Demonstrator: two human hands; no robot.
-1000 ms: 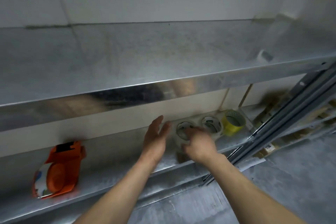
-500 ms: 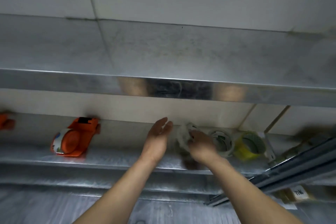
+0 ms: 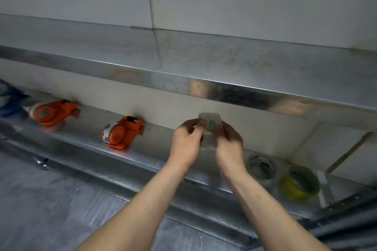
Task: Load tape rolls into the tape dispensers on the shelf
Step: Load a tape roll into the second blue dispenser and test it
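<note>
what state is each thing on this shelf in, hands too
left hand: pinching clear tape roll
right hand: curled round the same roll
clear tape roll: held above shelf
near orange dispenser: roll loaded
far orange dispenser: roll loaded
second clear roll: lying flat, loose
yellow roll: lying flat, loose

My left hand [image 3: 186, 142]: fingers curled, pinching the tape roll [image 3: 213, 122].
My right hand [image 3: 229, 144]: close beside, gripping the same roll.
My forearms: bare, stretched forward.
</note>
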